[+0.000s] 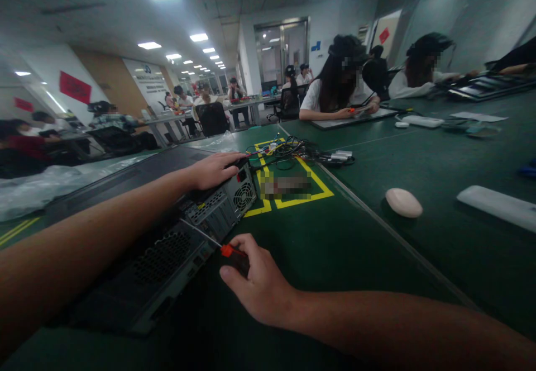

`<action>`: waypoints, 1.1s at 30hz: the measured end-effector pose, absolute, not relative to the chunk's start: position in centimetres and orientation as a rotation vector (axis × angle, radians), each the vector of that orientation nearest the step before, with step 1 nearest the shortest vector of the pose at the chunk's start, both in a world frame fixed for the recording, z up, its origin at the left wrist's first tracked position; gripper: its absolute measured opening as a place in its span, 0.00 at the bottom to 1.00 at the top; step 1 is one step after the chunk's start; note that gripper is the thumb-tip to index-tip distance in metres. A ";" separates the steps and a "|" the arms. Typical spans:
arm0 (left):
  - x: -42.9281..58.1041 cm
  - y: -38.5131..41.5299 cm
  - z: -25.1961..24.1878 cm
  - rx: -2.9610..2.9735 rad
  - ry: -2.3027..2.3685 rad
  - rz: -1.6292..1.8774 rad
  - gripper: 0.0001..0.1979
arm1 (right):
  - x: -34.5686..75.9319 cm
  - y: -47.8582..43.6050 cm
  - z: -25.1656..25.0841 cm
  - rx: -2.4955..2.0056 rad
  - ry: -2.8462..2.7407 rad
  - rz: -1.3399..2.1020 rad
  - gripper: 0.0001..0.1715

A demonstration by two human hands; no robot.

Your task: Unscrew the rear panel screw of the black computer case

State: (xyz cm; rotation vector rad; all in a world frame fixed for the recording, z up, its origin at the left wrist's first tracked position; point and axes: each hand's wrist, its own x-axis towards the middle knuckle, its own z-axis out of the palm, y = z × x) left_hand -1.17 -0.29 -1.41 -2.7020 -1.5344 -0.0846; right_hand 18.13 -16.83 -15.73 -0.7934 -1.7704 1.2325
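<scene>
A dark desktop computer case (163, 253) lies on the green table, its back panel with a round fan grille facing me. My left hand (215, 171) rests flat on the case's top near its far rear corner, fingers stretched out. In my right hand (263, 281) is a screwdriver (233, 255) with a red and black handle, the fingers closed round it. Its thin shaft points left to the edge of the back panel. Whether the tip sits in a screw is too small to tell.
Beyond the case lies a tangle of cables (297, 150) by yellow tape (322, 192). To the right are a pale computer mouse (404, 203) and a white bar-shaped object (498, 206). Plastic wrap (29, 195) lies at left. Two people (339, 86) work across the table.
</scene>
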 end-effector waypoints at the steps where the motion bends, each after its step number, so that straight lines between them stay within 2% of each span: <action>1: -1.2 -0.1 -1.4 -2.707 -1.524 -0.075 0.37 | 18.1 -16.9 -15.6 -0.797 -1.764 1.248 0.15; 9: -1.0 2.6 -2.1 -2.730 -1.539 -0.085 0.38 | 18.1 -17.0 -15.9 -0.775 -1.747 1.185 0.10; 17: -0.1 3.7 -2.2 -2.780 -1.572 -0.228 0.29 | 18.3 -17.4 -16.2 -0.774 -1.791 1.222 0.05; 20: -0.1 3.8 -2.3 -2.791 -1.578 -0.267 0.28 | 18.3 -17.4 -16.2 -0.784 -1.806 1.234 0.06; 26: 0.0 4.2 -2.2 -2.842 -1.562 -0.313 0.26 | 18.4 -17.0 -15.8 -0.790 -1.810 1.226 0.15; 33: 0.0 3.7 -2.2 -2.794 -1.545 -0.349 0.27 | 18.4 -16.6 -15.6 -0.862 -1.838 1.224 0.11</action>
